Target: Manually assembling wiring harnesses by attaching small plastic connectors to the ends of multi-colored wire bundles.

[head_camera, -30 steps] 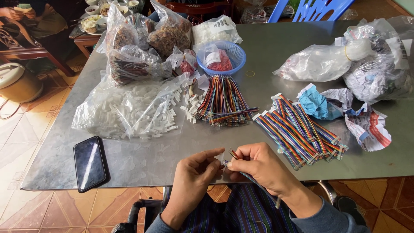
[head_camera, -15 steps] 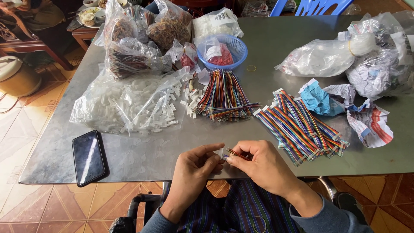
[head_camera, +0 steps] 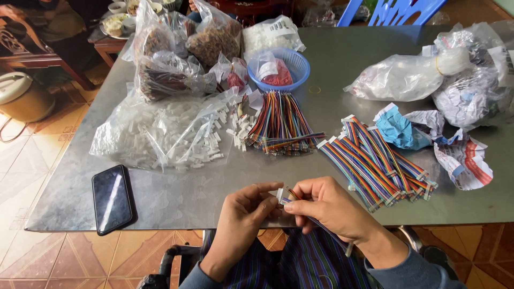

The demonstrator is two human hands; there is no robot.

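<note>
My left hand (head_camera: 243,210) and my right hand (head_camera: 326,206) meet at the near edge of the metal table (head_camera: 182,192). Together they pinch a small white plastic connector (head_camera: 282,195) with coloured wires (head_camera: 332,235) running down past my right wrist into my lap. A fanned bundle of loose rainbow wires (head_camera: 281,126) lies at mid-table. To its right sits a pile of finished rainbow cables with white connectors (head_camera: 375,160). A heap of white connector housings on clear plastic (head_camera: 171,134) lies to the left.
A black phone (head_camera: 112,198) lies near the table's left front corner. A blue basket (head_camera: 279,69) and several filled plastic bags (head_camera: 176,53) stand at the back. Crumpled paper and bags (head_camera: 455,101) crowd the right side. A blue chair (head_camera: 393,10) stands beyond the table.
My hands have stayed at the table's near edge, with the fingers shifting slightly on the connector. The view has moved a little; the things on the table have not moved.
</note>
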